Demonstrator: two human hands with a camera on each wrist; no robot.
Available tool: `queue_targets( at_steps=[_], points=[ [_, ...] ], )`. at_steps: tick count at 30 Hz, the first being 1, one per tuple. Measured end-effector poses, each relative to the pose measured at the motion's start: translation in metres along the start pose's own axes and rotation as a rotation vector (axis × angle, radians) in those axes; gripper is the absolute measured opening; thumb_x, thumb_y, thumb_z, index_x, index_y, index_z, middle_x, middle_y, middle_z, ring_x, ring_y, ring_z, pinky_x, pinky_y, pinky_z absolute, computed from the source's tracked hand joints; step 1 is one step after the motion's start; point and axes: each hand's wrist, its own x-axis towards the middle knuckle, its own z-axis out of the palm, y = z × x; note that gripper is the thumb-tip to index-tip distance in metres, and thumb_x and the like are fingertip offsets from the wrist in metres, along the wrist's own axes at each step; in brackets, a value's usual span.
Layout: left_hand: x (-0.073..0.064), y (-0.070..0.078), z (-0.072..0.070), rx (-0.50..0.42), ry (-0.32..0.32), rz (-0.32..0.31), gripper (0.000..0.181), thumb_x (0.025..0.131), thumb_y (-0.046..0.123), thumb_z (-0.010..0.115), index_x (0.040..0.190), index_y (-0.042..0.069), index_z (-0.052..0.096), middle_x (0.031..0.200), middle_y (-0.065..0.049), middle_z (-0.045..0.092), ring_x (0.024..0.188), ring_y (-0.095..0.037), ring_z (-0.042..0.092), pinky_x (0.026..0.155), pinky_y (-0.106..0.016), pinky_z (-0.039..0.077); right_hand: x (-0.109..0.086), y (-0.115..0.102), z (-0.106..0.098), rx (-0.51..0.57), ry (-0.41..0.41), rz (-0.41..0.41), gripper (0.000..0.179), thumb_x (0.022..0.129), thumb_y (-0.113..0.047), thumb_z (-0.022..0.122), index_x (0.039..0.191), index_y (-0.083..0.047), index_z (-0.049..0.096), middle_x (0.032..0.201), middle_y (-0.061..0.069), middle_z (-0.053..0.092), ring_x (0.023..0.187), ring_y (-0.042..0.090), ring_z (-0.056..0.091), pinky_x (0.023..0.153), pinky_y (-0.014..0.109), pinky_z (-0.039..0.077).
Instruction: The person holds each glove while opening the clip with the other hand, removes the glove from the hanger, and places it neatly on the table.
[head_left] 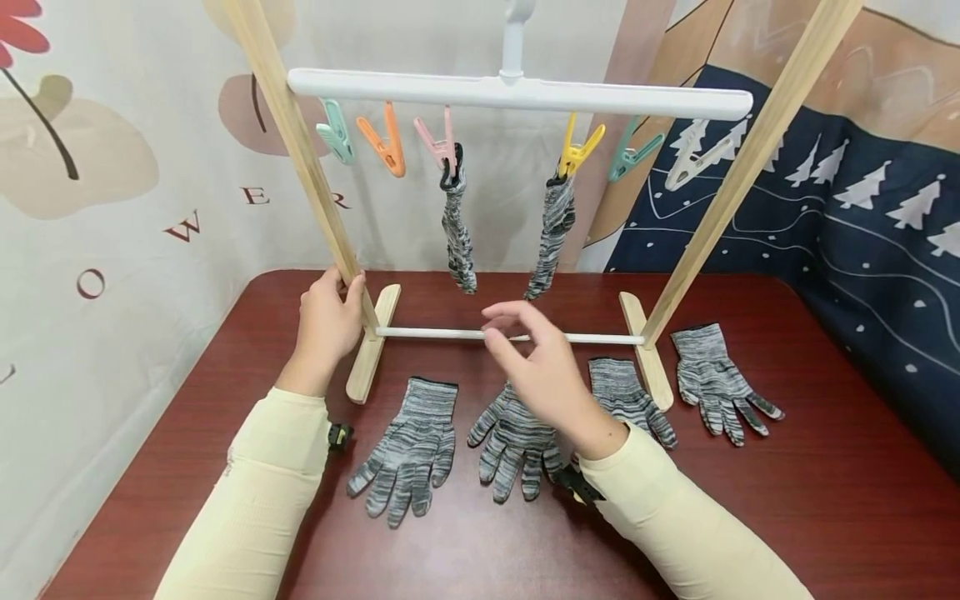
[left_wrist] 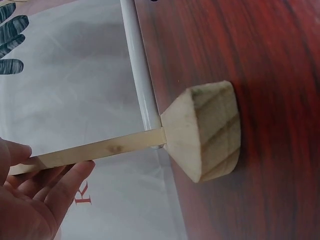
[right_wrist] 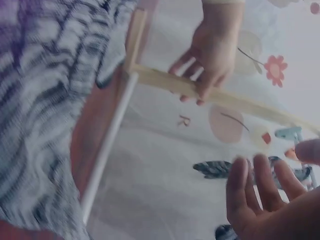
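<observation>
My left hand (head_left: pixel 328 321) holds the left wooden post (head_left: pixel 311 162) of a drying rack low down, thumb on one side and fingers on the other, as the left wrist view shows. My right hand (head_left: pixel 546 367) is in the air before the rack, fingers loosely bent and nothing between them. Beneath it lies a grey striped glove (head_left: pixel 517 450), partly covered by the hand. Two gloves hang from the white top bar (head_left: pixel 420 89): one glove (head_left: pixel 457 229) from a pink clothespin (head_left: pixel 444 143), the other glove (head_left: pixel 552 229) from a yellow clothespin (head_left: pixel 576 152).
More grey gloves lie on the red-brown table (head_left: pixel 247 417): a glove (head_left: pixel 411 442) at left, a glove (head_left: pixel 622 392) behind my right wrist, a glove (head_left: pixel 720 379) at far right. Unused clothespins, among them an orange clothespin (head_left: pixel 386 143), hang along the bar. A white lower rod (head_left: pixel 427 333) joins the rack's feet.
</observation>
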Motion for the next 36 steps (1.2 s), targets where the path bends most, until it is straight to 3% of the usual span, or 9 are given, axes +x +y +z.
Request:
queue_targets(
  at_steps=[4,7,11,16,22,31,36],
  points=[
    [0.0,0.0,0.0,-0.001,-0.004,-0.005,0.034,0.105,0.028,0.051,0.117,0.0,0.064,0.112,-0.023,0.072,0.102,-0.042,0.07,0.091,-0.055,0.052,0.005,-0.002,-0.013,0.049,0.158,-0.058,0.025,0.099,-0.011,0.062,0.123,-0.009,0.063,0.112,0.012,0.066,0.095,0.016,0.064,0.076,0.027,0.052],
    [0.0,0.001,0.0,-0.007,-0.002,-0.007,0.034,0.105,0.029,0.051,0.117,0.0,0.064,0.112,-0.023,0.072,0.103,-0.041,0.069,0.091,-0.055,0.052,0.009,-0.003,-0.021,0.072,0.245,-0.1,0.031,0.098,-0.007,0.062,0.128,-0.004,0.06,0.119,0.016,0.062,0.103,0.022,0.062,0.081,0.025,0.05],
    [-0.001,0.0,-0.001,-0.009,-0.006,-0.016,0.035,0.105,0.029,0.051,0.12,0.0,0.064,0.115,-0.023,0.071,0.105,-0.041,0.069,0.093,-0.055,0.052,0.01,-0.001,-0.026,0.063,0.293,-0.124,0.04,0.098,-0.009,0.062,0.137,-0.004,0.054,0.132,0.016,0.054,0.121,0.028,0.053,0.097,0.03,0.047],
    [-0.001,0.001,-0.002,-0.013,-0.006,-0.015,0.034,0.105,0.028,0.051,0.118,0.0,0.064,0.114,-0.023,0.072,0.104,-0.041,0.069,0.091,-0.055,0.053,0.013,0.002,-0.03,0.066,0.337,-0.124,0.05,0.098,-0.011,0.063,0.145,-0.008,0.047,0.144,0.01,0.048,0.133,0.021,0.045,0.11,0.045,0.039],
    [-0.002,0.003,-0.002,-0.006,-0.015,-0.018,0.035,0.105,0.029,0.05,0.114,-0.001,0.064,0.111,-0.023,0.072,0.099,-0.041,0.07,0.084,-0.053,0.055,0.017,0.005,-0.034,0.128,0.331,-0.063,0.058,0.096,-0.01,0.064,0.149,-0.01,0.041,0.148,0.009,0.045,0.136,0.017,0.043,0.114,0.047,0.036],
    [-0.001,0.003,-0.002,-0.011,-0.012,-0.017,0.036,0.106,0.031,0.049,0.115,-0.001,0.064,0.113,-0.023,0.072,0.101,-0.041,0.07,0.087,-0.054,0.054,0.02,0.01,-0.037,0.131,0.321,-0.031,0.06,0.098,-0.014,0.063,0.152,-0.013,0.037,0.15,0.009,0.044,0.138,0.019,0.044,0.116,0.046,0.036],
    [-0.001,0.003,-0.002,-0.001,-0.018,-0.024,0.037,0.106,0.032,0.049,0.114,-0.001,0.064,0.111,-0.023,0.072,0.099,-0.04,0.071,0.084,-0.053,0.055,0.02,0.012,-0.037,0.113,0.282,0.026,0.065,0.099,-0.018,0.063,0.156,-0.017,0.032,0.156,0.005,0.038,0.144,0.017,0.038,0.119,0.044,0.032]
  ],
)
